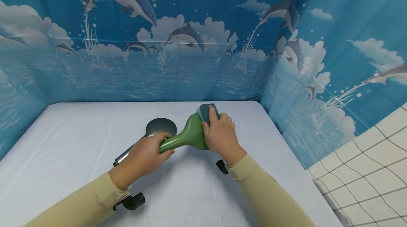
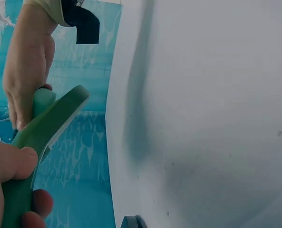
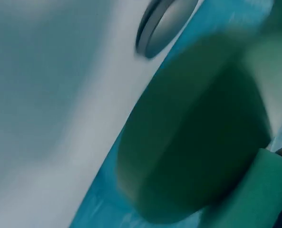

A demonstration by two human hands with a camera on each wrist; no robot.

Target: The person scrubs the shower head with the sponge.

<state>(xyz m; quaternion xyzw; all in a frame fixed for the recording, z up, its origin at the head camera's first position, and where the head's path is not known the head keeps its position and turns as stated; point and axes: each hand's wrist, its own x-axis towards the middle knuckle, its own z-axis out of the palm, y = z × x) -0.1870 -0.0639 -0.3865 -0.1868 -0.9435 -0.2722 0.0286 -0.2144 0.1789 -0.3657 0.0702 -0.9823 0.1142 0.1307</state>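
My left hand [image 1: 147, 154] grips the handle of a green, flared-head tool [image 1: 194, 131] that looks like a hand shower head. It is held up over the white table, its broad head toward the right. My right hand [image 1: 220, 133] pinches a two-tone green sponge [image 1: 208, 112] and presses it against the far edge of the tool's head, index finger stretched along the sponge. In the right wrist view the wide head [image 3: 193, 133] is blurred, with the sponge [image 3: 255, 190] against it. The palm side of both hands is hidden.
A dark round-headed tool with a metallic handle [image 1: 160, 126] lies behind my left hand, partly covered by it. The white table [image 1: 79, 131] is bounded by a blue dolphin-print curtain [image 1: 190, 71] behind and at the sides. White gridded cloth [image 1: 365, 170] hangs at right.
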